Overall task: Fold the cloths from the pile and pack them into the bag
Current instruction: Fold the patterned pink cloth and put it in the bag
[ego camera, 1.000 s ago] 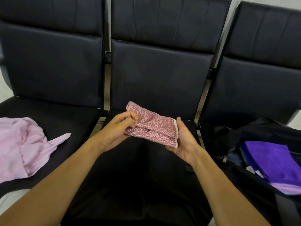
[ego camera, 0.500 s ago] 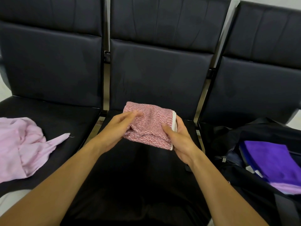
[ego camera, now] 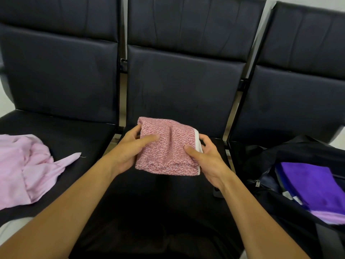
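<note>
A: Where's the pink speckled towel [ego camera: 168, 146] sitting?

B: Off the seat, held up over the middle black chair [ego camera: 183, 90], already folded into a thick, roughly square pad with a white hem along its right edge

A: And the hands?

B: Both pinch it. The left hand [ego camera: 128, 148] has its thumb across the front face and fingers tucked behind the left edge; the right hand [ego camera: 207, 157] has its thumb on the lower front and fingers curled round the hemmed side

A: Which way to the bag?

B: The open black bag [ego camera: 280, 157] lies to the right, on the neighbouring seat, with a folded purple cloth [ego camera: 313, 186] already inside. The right hand is nearer, so I'd judge it carries the towel sideways while the left lets go

A: Anything left to fold?

B: A rumpled pale pink cloth [ego camera: 26, 169] lies on the left seat, well apart from the hands

A: Risk?

B: One-handed, the thick fold could spring open
</note>
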Action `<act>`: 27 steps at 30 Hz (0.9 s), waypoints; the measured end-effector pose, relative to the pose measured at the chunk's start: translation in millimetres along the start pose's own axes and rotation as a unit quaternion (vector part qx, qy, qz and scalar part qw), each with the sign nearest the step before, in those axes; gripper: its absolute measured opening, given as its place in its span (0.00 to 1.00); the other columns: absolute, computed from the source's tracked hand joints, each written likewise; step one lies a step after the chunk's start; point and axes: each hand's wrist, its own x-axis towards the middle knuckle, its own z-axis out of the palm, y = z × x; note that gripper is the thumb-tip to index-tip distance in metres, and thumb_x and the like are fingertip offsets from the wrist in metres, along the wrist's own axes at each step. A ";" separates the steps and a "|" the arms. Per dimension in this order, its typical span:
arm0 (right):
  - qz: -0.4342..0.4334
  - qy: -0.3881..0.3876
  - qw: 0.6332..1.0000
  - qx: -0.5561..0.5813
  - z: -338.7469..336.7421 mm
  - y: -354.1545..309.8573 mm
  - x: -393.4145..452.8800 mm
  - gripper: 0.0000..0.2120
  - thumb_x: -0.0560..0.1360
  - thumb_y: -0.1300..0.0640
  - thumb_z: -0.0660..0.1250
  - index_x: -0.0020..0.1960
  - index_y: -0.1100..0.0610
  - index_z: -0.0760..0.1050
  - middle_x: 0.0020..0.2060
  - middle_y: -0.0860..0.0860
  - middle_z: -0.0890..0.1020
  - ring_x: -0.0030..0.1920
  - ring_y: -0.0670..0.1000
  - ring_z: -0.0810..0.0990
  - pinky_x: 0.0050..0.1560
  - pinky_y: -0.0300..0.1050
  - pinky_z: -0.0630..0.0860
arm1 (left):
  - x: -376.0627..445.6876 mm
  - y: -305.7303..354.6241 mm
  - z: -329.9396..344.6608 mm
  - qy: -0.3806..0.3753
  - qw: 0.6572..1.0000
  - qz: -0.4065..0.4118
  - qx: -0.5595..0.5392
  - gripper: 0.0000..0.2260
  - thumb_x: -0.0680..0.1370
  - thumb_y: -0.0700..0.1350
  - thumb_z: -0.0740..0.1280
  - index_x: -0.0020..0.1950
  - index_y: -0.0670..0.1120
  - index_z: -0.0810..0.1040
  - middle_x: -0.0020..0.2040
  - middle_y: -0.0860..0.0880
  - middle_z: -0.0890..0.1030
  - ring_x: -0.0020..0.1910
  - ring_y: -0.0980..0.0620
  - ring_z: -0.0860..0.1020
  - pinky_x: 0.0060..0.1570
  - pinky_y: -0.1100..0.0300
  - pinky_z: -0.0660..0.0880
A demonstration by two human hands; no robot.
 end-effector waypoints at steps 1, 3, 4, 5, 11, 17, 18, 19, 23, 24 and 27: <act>-0.001 -0.014 1.000 -0.010 0.1 0.1 -0.5 0.25 0.75 0.62 0.73 0.67 0.48 0.69 0.59 0.52 0.81 0.57 0.51 0.83 0.55 0.54 0.82 | 0.0 0.2 -0.1 -0.004 1.000 -0.005 -0.007 0.22 0.72 0.44 0.72 0.66 0.51 0.74 0.58 0.47 0.82 0.56 0.48 0.82 0.56 0.50 0.77; -0.009 -0.037 0.999 -0.024 -0.1 0.1 -0.9 0.24 0.75 0.64 0.72 0.66 0.47 0.70 0.59 0.52 0.81 0.58 0.50 0.83 0.56 0.55 0.82 | 0.4 -0.4 -1.2 -0.004 1.000 -0.009 -0.003 0.20 0.74 0.47 0.71 0.65 0.49 0.75 0.57 0.47 0.83 0.56 0.48 0.82 0.57 0.51 0.76; -0.012 -0.047 0.999 -0.025 -0.5 0.4 -1.0 0.24 0.75 0.66 0.71 0.65 0.47 0.70 0.58 0.52 0.82 0.58 0.50 0.82 0.57 0.57 0.81 | 0.7 -1.2 -2.2 0.002 1.000 -0.009 -0.001 0.19 0.74 0.48 0.70 0.65 0.49 0.76 0.57 0.47 0.83 0.56 0.48 0.82 0.58 0.50 0.76; -0.013 -0.054 0.998 -0.024 -1.0 0.6 -1.2 0.25 0.75 0.68 0.71 0.65 0.47 0.70 0.58 0.52 0.82 0.59 0.51 0.82 0.57 0.59 0.81 | 1.1 -1.7 -3.0 0.011 1.000 -0.010 -0.004 0.19 0.75 0.48 0.70 0.65 0.49 0.76 0.57 0.47 0.83 0.56 0.48 0.82 0.58 0.50 0.76; 0.016 -0.027 0.999 -0.010 -0.7 -0.4 -0.4 0.26 0.73 0.68 0.72 0.66 0.50 0.71 0.56 0.52 0.83 0.55 0.52 0.84 0.56 0.57 0.82 | 0.2 4.8 -4.8 0.012 1.000 -0.002 -0.018 0.19 0.74 0.46 0.70 0.63 0.41 0.77 0.57 0.43 0.83 0.56 0.45 0.81 0.57 0.50 0.76; 0.050 -0.066 0.997 0.008 0.6 -3.7 -4.0 0.20 0.74 0.56 0.73 0.65 0.50 0.77 0.56 0.47 0.85 0.58 0.49 0.83 0.59 0.51 0.78 | -3.2 7.6 -9.0 -0.031 0.999 0.040 -0.012 0.20 0.70 0.47 0.71 0.59 0.40 0.79 0.54 0.43 0.83 0.55 0.45 0.81 0.52 0.53 0.78; 0.052 -0.075 0.996 0.012 1.1 -3.7 -5.0 0.20 0.73 0.55 0.74 0.65 0.50 0.77 0.56 0.47 0.85 0.60 0.49 0.82 0.64 0.55 0.75 | -3.1 7.4 -9.8 -0.042 0.998 0.048 -0.001 0.20 0.68 0.49 0.73 0.57 0.41 0.80 0.53 0.44 0.83 0.54 0.46 0.82 0.51 0.54 0.79; 0.054 -0.081 0.995 0.018 1.8 -4.2 -5.8 0.20 0.73 0.55 0.74 0.64 0.49 0.77 0.57 0.47 0.85 0.60 0.50 0.82 0.67 0.57 0.72 | -2.9 7.0 -10.8 -0.053 0.997 0.055 0.009 0.21 0.66 0.51 0.75 0.54 0.42 0.81 0.52 0.44 0.84 0.53 0.46 0.82 0.49 0.56 0.80; 0.043 -0.078 0.995 0.052 1.6 -6.7 -6.4 0.19 0.74 0.54 0.73 0.64 0.51 0.78 0.57 0.49 0.84 0.60 0.51 0.82 0.67 0.59 0.72 | 0.1 5.1 -14.1 -0.070 0.994 0.077 0.027 0.26 0.58 0.57 0.81 0.50 0.45 0.83 0.50 0.45 0.84 0.51 0.47 0.83 0.46 0.60 0.80; 0.038 -0.068 0.995 0.066 1.1 -7.1 -6.0 0.18 0.75 0.54 0.72 0.65 0.52 0.78 0.58 0.50 0.84 0.60 0.52 0.82 0.66 0.57 0.73 | 0.9 5.1 -14.7 -0.070 0.994 0.081 0.032 0.26 0.57 0.57 0.81 0.49 0.45 0.84 0.50 0.45 0.84 0.51 0.48 0.83 0.45 0.60 0.80; 0.013 -0.020 0.995 0.098 -0.5 -9.5 -4.8 0.15 0.78 0.57 0.69 0.64 0.57 0.79 0.57 0.53 0.85 0.60 0.54 0.82 0.61 0.53 0.77 | 1.8 5.9 -15.2 -0.070 0.993 0.085 0.038 0.25 0.57 0.57 0.82 0.49 0.46 0.84 0.51 0.45 0.84 0.52 0.48 0.83 0.46 0.59 0.79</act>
